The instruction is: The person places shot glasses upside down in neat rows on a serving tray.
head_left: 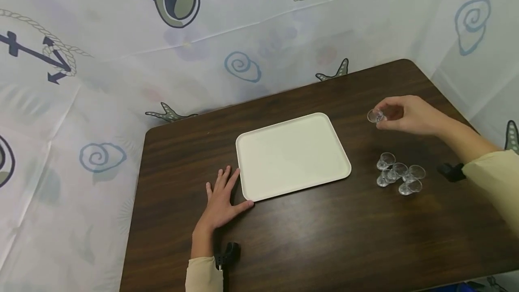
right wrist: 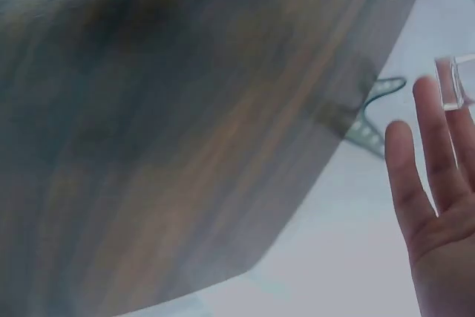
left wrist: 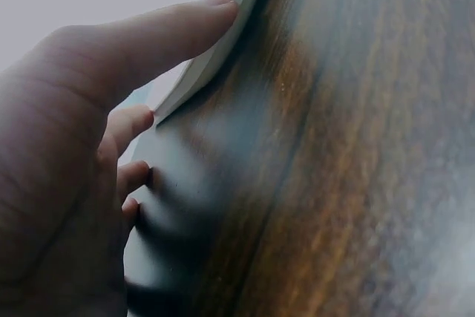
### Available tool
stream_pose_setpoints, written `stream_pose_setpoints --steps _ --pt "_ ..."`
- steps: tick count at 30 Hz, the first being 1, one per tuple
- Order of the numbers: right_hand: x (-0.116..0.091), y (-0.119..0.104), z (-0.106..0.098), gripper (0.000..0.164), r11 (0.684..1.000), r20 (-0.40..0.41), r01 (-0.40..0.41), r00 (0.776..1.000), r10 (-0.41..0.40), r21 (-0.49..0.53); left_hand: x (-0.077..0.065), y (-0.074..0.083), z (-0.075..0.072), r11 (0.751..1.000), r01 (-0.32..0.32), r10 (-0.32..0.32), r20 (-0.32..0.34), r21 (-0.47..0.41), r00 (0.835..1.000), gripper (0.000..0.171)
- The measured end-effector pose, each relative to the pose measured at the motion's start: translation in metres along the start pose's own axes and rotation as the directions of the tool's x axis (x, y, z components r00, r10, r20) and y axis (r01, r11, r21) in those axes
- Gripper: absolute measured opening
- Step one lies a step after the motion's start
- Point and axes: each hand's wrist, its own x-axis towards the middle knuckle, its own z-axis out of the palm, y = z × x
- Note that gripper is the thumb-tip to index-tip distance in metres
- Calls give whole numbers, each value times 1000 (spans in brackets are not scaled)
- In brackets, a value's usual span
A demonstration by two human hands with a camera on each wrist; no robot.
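Note:
My right hand point(head_left: 411, 115) pinches a small clear footed glass point(head_left: 375, 116) between thumb and fingers, raised above the table right of the tray. In the right wrist view part of this glass point(right wrist: 460, 83) shows at the fingertips. Several like glasses point(head_left: 386, 160) stand close together on the table, nearer me than that hand. A cream rectangular tray point(head_left: 292, 157) lies flat on the table. My left hand point(head_left: 220, 204) is spread at its near left corner, and in the left wrist view the straight thumb point(left wrist: 171, 35) touches the tray's rim.
The dark wood-grain table point(head_left: 308, 238) has its far edge against a pale hanging cloth point(head_left: 284, 35) printed with anchors, shells and starfish. Black wrist straps point(head_left: 231, 253) are on both arms. Something blue point(head_left: 462, 287) shows below the near right table edge.

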Motion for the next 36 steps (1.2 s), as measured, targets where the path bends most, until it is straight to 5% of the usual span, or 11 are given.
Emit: stream_pose_setpoints --steps 9,16,36 --pt "37 -35 18 33 984 21 93 996 -91 -154 -2 -4 2 1000 1 -1 -13 -19 1000 101" --pt "61 -48 47 34 919 56 156 988 -146 -362 -3 -2 3 1000 -3 2 -46 -24 999 100" --pt "85 -55 100 33 807 98 278 959 -267 -522 -1 2 5 999 11 -13 -44 -39 999 99"
